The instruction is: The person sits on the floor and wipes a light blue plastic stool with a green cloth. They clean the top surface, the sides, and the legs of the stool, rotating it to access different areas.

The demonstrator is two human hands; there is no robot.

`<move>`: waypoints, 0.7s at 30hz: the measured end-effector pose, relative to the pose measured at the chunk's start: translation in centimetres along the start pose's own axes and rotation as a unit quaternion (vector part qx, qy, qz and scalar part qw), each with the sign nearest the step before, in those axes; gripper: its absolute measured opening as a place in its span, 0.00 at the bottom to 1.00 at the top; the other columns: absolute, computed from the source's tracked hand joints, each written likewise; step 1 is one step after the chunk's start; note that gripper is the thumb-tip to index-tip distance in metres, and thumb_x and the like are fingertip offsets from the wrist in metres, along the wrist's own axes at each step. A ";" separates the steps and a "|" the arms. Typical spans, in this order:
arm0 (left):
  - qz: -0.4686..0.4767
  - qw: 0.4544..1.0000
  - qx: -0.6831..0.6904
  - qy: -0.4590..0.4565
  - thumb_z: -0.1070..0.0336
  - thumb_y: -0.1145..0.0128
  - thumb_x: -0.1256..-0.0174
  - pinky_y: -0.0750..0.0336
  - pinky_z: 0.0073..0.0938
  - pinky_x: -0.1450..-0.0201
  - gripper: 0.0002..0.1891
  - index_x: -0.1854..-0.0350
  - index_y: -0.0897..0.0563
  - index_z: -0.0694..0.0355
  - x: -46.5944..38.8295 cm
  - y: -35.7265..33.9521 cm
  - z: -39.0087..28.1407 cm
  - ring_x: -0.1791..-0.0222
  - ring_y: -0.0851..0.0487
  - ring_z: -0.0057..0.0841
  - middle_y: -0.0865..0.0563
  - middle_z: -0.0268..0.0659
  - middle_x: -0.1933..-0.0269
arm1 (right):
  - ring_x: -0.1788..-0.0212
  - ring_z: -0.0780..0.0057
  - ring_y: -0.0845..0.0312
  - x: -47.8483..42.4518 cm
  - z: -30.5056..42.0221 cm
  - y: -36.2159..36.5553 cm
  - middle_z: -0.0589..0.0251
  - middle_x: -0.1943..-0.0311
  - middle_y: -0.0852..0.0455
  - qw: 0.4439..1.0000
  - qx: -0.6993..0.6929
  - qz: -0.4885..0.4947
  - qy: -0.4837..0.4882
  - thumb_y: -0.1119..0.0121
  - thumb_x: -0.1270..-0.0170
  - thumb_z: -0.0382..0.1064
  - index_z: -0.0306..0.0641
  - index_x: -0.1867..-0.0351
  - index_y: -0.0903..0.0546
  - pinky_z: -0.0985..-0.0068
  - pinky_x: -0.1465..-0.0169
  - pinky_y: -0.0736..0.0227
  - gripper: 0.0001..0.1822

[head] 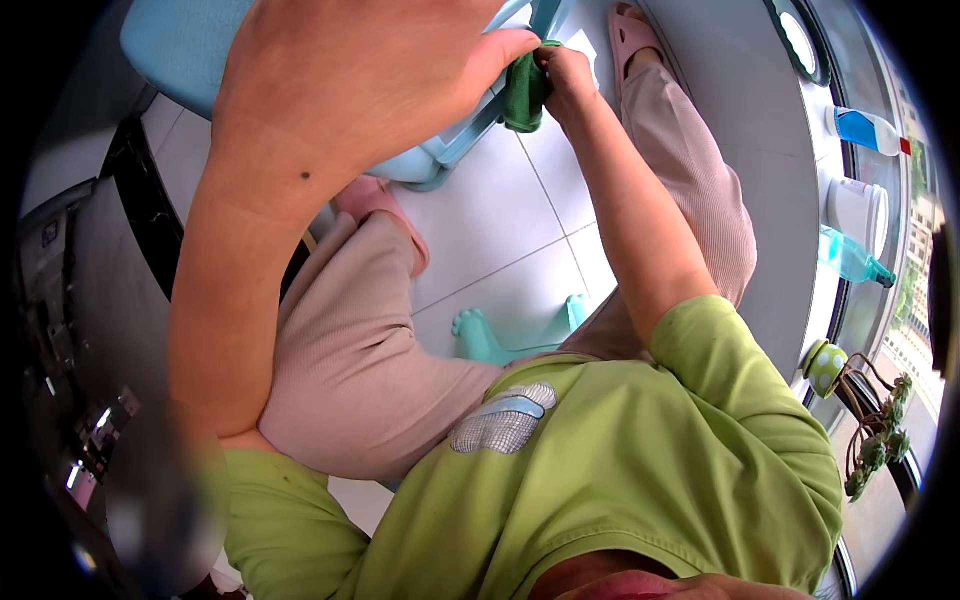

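My right hand grips a bunched green cloth beside a leg of a light-blue plastic chair. The cloth hangs down along the chair's frame. Large in the foreground, my left hand reaches over the chair, its back towards me. Its thumb points right and its tip appears at the cloth's upper edge; I cannot tell whether they touch. The other left fingers are cut off by the top of the view, so what they hold is hidden. Part of the chair is covered by this hand.
Pale floor tiles lie below, with a turquoise plastic stool between my legs. Along the window ledge at right stand a white bottle with a red cap, a white tub, a turquoise spray bottle and a potted succulent.
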State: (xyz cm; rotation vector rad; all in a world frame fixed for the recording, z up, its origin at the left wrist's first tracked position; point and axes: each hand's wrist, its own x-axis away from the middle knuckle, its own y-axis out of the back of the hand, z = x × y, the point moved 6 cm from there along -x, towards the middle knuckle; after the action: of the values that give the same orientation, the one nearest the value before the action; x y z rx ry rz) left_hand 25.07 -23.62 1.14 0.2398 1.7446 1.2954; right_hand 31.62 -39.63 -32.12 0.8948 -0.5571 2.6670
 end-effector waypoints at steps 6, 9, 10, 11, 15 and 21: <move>-0.005 1.000 -0.010 0.002 0.65 0.31 0.55 0.30 0.38 0.41 0.25 0.53 0.24 0.65 0.0 0.0 -0.1 0.47 0.26 0.42 0.27 0.45 0.49 | 0.66 0.64 0.21 3.5 -3.7 -1.3 0.55 0.66 0.20 0.985 0.149 -0.065 0.049 0.44 0.49 0.30 0.28 0.66 0.23 0.67 0.59 0.25 0.09; 0.011 0.999 -0.032 0.012 0.65 0.32 0.54 0.31 0.38 0.41 0.24 0.53 0.24 0.65 0.1 0.2 -0.1 0.47 0.26 0.41 0.27 0.45 0.49 | 0.66 0.64 0.22 6.8 -7.4 -2.7 0.54 0.67 0.20 0.965 0.255 -0.037 0.048 0.45 0.51 0.29 0.28 0.63 0.25 0.69 0.59 0.26 0.12; 0.016 0.999 -0.042 0.013 0.65 0.32 0.54 0.31 0.38 0.40 0.24 0.53 0.24 0.64 0.1 0.0 0.0 0.47 0.27 0.41 0.27 0.45 0.49 | 0.66 0.65 0.22 8.1 -8.4 -3.3 0.54 0.68 0.20 0.966 0.255 -0.028 0.031 0.45 0.50 0.29 0.28 0.62 0.25 0.70 0.58 0.26 0.12; 0.019 0.999 -0.046 0.016 0.65 0.32 0.53 0.31 0.38 0.40 0.23 0.53 0.24 0.64 0.1 -0.1 0.0 0.46 0.27 0.41 0.27 0.44 0.49 | 0.66 0.65 0.23 9.5 -9.4 -3.6 0.54 0.69 0.21 0.967 0.255 -0.019 0.013 0.45 0.50 0.29 0.28 0.62 0.26 0.70 0.58 0.27 0.12; 0.028 0.999 -0.033 0.029 0.64 0.33 0.53 0.31 0.38 0.40 0.22 0.55 0.24 0.64 -0.1 -0.3 0.2 0.46 0.27 0.41 0.27 0.44 0.49 | 0.71 0.71 0.28 12.3 -8.9 -4.5 0.61 0.73 0.20 0.979 0.142 0.082 -0.118 0.44 0.45 0.30 0.35 0.68 0.23 0.71 0.65 0.31 0.04; 0.053 0.997 -0.045 0.026 0.64 0.33 0.52 0.30 0.37 0.41 0.21 0.56 0.24 0.64 -0.2 0.0 0.0 0.47 0.26 0.40 0.27 0.44 0.50 | 0.72 0.74 0.24 6.9 -6.2 -0.8 0.62 0.72 0.15 0.996 0.072 -0.022 -0.047 0.43 0.42 0.31 0.32 0.59 0.19 0.72 0.71 0.34 0.10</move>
State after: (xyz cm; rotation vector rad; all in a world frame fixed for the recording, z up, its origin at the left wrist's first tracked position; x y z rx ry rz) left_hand 25.18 -23.75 1.29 0.2509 1.7316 1.4652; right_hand 23.41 -35.30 -32.14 1.0653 -0.3652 2.6637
